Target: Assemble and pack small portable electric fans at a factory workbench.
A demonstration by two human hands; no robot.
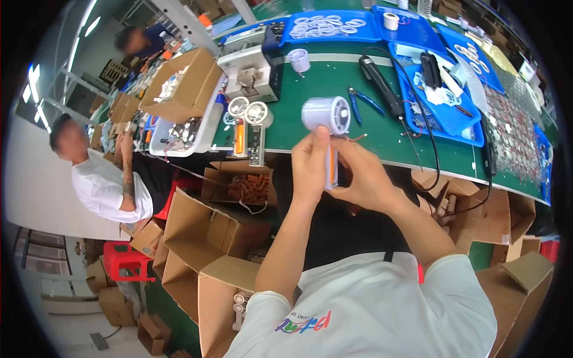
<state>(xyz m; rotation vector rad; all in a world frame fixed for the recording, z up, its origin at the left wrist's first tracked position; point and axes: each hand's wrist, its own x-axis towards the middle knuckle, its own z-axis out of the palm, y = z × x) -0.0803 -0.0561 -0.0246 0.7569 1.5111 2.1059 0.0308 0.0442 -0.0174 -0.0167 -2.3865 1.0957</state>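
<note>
Both hands hold a small handheld fan with a pale lilac, drum-shaped head [319, 114] and a slim handle whose side shows an orange strip [331, 167]. My left hand [310, 161] wraps the handle from the left, its thumb up against the head. From the right, my right hand [365, 173] closes on the same handle, and a short reddish wire [357, 138] sticks out above its fingers. Left of them on the bench stand two similar fans, one with an orange cell in its handle [240, 138], the other with a grey open handle [256, 146].
On the green bench [322, 77] lie blue-handled pliers [364, 104], a black corded electric screwdriver [382, 85] and a loose lilac housing [299, 60]. Blue trays [444, 128] hold parts. Cardboard boxes [200, 230] crowd below the edge. A person [110, 179] sits at the left.
</note>
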